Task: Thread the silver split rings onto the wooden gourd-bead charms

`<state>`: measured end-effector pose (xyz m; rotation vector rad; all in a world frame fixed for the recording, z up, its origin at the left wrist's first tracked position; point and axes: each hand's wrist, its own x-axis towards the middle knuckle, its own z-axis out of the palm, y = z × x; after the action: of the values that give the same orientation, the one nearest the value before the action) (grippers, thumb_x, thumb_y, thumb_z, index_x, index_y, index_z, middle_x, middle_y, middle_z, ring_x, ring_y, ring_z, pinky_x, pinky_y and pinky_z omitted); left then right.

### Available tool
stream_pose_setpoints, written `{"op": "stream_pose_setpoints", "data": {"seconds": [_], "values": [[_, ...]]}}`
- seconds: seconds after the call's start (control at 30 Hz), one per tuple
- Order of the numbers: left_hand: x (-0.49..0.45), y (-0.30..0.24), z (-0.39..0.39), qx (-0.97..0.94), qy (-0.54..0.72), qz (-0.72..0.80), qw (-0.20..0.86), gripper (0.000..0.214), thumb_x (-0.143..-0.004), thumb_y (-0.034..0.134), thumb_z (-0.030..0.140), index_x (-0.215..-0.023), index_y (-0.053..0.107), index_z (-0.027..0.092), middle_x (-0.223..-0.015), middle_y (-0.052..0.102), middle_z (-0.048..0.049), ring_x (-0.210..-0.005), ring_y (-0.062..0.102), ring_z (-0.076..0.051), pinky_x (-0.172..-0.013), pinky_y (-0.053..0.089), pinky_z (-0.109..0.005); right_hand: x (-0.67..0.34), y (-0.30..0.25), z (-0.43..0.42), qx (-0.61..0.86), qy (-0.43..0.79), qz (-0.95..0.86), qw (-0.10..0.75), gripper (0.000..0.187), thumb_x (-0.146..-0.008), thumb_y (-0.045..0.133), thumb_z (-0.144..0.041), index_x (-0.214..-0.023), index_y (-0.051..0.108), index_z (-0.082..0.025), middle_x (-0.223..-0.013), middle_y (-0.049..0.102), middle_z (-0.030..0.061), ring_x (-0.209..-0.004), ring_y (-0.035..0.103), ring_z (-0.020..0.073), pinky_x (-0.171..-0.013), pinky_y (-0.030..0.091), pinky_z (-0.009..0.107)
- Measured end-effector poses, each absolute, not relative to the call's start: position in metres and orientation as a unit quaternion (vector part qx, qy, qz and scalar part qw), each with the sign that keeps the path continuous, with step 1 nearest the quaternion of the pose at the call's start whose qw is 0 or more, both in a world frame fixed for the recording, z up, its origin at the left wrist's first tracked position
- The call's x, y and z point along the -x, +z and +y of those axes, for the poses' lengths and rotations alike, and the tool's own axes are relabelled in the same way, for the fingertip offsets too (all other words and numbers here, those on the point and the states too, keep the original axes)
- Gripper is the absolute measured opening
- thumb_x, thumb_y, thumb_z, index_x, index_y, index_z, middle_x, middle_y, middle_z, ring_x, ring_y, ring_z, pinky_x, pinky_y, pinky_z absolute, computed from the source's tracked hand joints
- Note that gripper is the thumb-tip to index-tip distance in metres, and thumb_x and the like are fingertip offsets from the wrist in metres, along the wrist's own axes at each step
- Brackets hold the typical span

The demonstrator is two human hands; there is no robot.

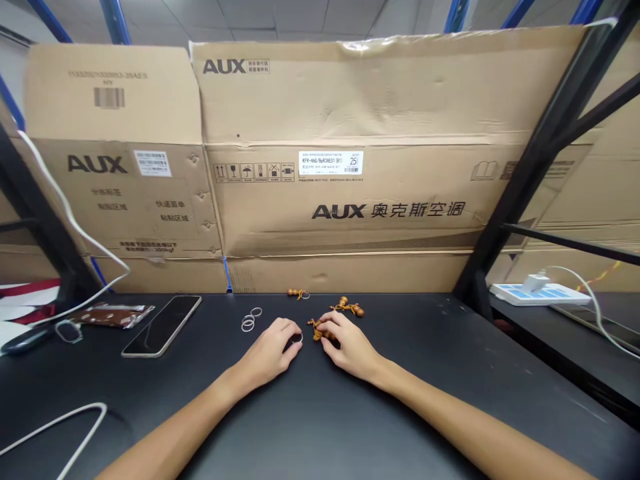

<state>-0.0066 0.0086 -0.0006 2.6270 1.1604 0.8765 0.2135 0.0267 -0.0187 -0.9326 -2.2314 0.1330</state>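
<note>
My left hand [270, 348] rests near the middle of the black table, thumb and fingertips closed on a thin metal ring [301, 339]. Just to its right, my right hand [351, 345] curls its fingers onto a small brown gourd pendant with an orange cord [317, 332], partly hidden under the fingertips. Behind the right hand lie more gourd pendants [350, 306] with cords. Several loose metal rings [248, 323] lie to the left of my left hand. Farther back, a gourd pendant [294, 293] lies with a ring [306, 296] at its cord.
A phone [163, 327] lies at the left, beside a brown snack packet [111, 315]. White cables [75, 207] hang and curl there. Large cardboard boxes [340, 233] wall off the back. A black metal post [520, 167] and a white power strip [505, 293] stand right.
</note>
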Motion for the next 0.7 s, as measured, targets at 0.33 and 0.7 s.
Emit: {"op": "stream_pose_setpoints", "data": {"seconds": [0.33,0.7], "values": [[0.004,0.002,0.006,-0.886,0.24,0.396,0.006,0.019,-0.094,0.042,0.024,-0.089,0.059,0.019,-0.091,0.062,-0.0048,-0.085,0.056,-0.019,-0.079,0.043,-0.033,-0.214,-0.021,0.03,0.381,0.068,-0.847,0.365,0.014,-0.087,0.044,-0.014,-0.088,0.057,-0.019,-0.097,0.055,0.0073,-0.083,0.057,0.0172,-0.077,0.049,0.03],[0.005,0.0,0.006,-0.878,0.25,0.408,0.016,0.021,-0.096,0.036,0.025,-0.089,0.055,0.019,-0.089,0.06,-0.0056,-0.082,0.055,-0.02,-0.078,0.043,-0.034,-0.219,-0.023,0.043,0.442,0.141,-0.742,0.483,0.019,-0.091,0.04,-0.023,-0.104,0.054,-0.018,-0.089,0.062,0.0073,-0.078,0.06,0.0193,-0.074,0.048,0.033]]}}
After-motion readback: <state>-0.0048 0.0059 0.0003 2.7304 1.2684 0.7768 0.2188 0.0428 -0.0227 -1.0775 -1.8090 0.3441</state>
